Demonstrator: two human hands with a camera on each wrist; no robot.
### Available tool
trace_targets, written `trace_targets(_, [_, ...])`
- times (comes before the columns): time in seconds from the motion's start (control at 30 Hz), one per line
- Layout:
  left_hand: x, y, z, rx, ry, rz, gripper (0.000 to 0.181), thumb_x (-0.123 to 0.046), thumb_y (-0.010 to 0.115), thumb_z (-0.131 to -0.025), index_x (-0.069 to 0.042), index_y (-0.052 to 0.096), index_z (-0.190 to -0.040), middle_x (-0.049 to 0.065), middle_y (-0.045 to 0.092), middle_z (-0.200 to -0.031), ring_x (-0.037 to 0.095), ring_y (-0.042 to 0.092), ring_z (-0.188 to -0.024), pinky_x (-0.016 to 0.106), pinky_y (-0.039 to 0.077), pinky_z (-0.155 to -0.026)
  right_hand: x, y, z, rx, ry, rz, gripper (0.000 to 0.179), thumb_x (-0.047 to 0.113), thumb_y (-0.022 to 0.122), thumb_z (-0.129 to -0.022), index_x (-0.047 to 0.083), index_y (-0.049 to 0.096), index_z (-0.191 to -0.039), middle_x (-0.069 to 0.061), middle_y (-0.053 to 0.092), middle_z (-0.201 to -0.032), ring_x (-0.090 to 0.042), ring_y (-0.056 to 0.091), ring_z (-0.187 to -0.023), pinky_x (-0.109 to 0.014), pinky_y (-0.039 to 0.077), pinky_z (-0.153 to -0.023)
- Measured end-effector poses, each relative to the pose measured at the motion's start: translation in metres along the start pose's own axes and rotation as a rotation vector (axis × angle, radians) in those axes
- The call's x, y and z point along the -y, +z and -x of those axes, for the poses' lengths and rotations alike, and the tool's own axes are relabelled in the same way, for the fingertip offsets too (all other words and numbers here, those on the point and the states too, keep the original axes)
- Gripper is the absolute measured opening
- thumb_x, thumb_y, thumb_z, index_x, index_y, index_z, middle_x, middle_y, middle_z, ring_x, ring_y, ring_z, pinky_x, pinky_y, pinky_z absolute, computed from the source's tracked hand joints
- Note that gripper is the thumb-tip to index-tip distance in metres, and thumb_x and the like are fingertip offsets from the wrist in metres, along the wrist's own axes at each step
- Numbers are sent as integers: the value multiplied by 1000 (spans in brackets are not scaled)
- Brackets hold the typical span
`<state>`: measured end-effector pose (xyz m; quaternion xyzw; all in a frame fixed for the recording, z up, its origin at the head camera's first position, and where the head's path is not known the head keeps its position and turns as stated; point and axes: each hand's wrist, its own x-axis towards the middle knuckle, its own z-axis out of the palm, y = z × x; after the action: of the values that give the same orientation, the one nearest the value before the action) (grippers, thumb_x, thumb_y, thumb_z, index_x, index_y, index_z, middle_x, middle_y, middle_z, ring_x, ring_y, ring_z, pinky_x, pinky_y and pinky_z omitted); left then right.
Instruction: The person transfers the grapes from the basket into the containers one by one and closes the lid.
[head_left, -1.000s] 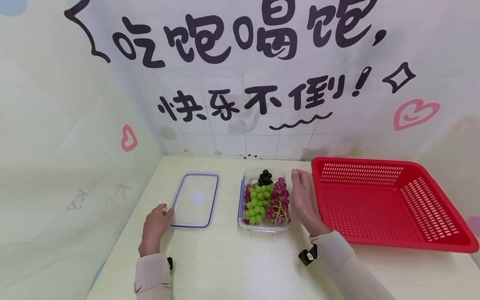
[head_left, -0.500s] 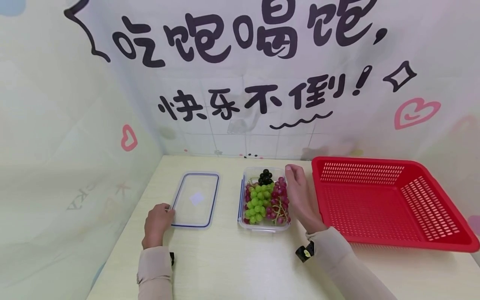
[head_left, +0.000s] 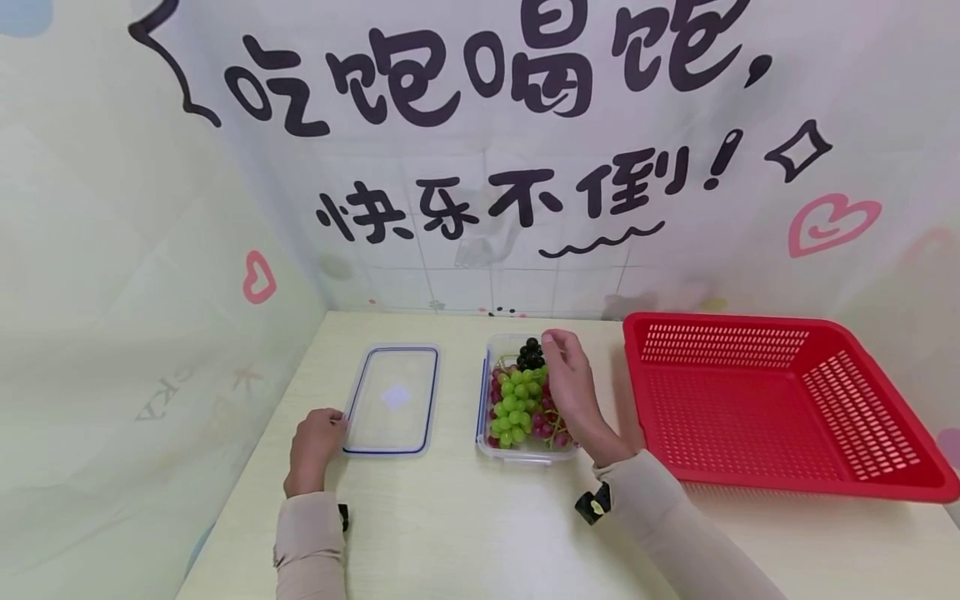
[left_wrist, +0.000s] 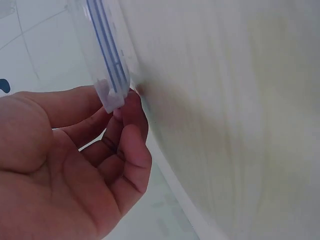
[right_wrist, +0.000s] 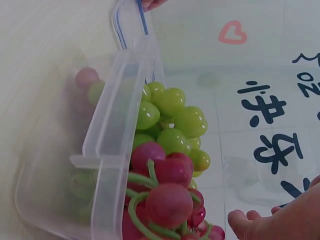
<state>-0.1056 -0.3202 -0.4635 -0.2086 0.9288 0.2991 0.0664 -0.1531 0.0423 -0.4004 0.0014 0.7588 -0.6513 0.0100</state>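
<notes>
My left hand (head_left: 313, 450) holds the near left corner of a clear lid (head_left: 390, 417) with a blue seal. In the left wrist view, curled fingers meet the lid's edge (left_wrist: 107, 55). To the right, a clear plastic box (head_left: 525, 457) stands uncovered, filled with green grapes (head_left: 513, 408), red grapes (head_left: 542, 427) and a small dark bunch (head_left: 530, 357). Over its right side hangs my right hand (head_left: 576, 387), fingers loosely bent, hiding part of the red grapes. The right wrist view shows those fingertips (right_wrist: 237, 220) close by the red grapes (right_wrist: 170, 200), gripping nothing.
A large red plastic basket (head_left: 750, 425) with slotted sides stands right of the box, close to my right forearm. The pale table (head_left: 465, 525) ends at a printed wall sheet (head_left: 450, 283) behind, and another sheet runs along the left.
My right hand has moved left, from beside the box to over its right side. The left hand has shifted slightly and closed at the lid's corner. Lid, box and basket stay put.
</notes>
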Motion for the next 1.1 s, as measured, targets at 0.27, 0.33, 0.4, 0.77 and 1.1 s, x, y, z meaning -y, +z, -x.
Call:
trace_targets(0.27, [1, -1, 1, 6, 4, -1, 38, -11, 43, -102, 12, 58, -128, 33, 57, -129, 41, 60, -106, 52, 48, -86, 5, 20, 4, 16, 10, 15, 43, 40, 42, -106, 13, 52, -136, -8, 52, -143, -29, 45, -136, -53, 35, -111])
trace_targets(0.33, [2, -1, 0, 7, 0, -1, 38, -11, 43, -102, 12, 58, -128, 33, 57, -129, 41, 60, -105, 52, 48, -86, 7, 27, 5, 36, 10, 12, 41, 40, 43, -106, 13, 53, -135, -7, 53, -142, -28, 46, -135, -52, 36, -111])
trace_targets(0.4, [2, -2, 0, 7, 0, 0, 38, -12, 43, -102, 12, 58, -128, 33, 57, -129, 41, 60, -106, 52, 48, -86, 9, 35, 6, 71, 3, 9, 41, 39, 44, -106, 13, 53, -136, -7, 54, -142, -28, 47, -134, -50, 37, -111])
trace_targets(0.77, [-1, 1, 1, 9, -15, 13, 37, -11, 44, -102, 12, 58, -127, 32, 59, -125, 43, 60, -108, 53, 48, -87, 12, 83, 9, 174, 29, 53, 41, 34, 50, -104, 12, 51, -138, -10, 57, -136, -30, 55, -126, -47, 47, -100])
trace_targets(1.1, [0, 0, -1, 15, -22, 9, 38, -12, 43, -102, 13, 57, -127, 32, 59, -125, 43, 60, -108, 52, 48, -89, 12, 114, 11, 243, 100, 72, 43, 29, 60, -99, 9, 53, -136, -10, 58, -136, -28, 58, -124, -42, 50, -97])
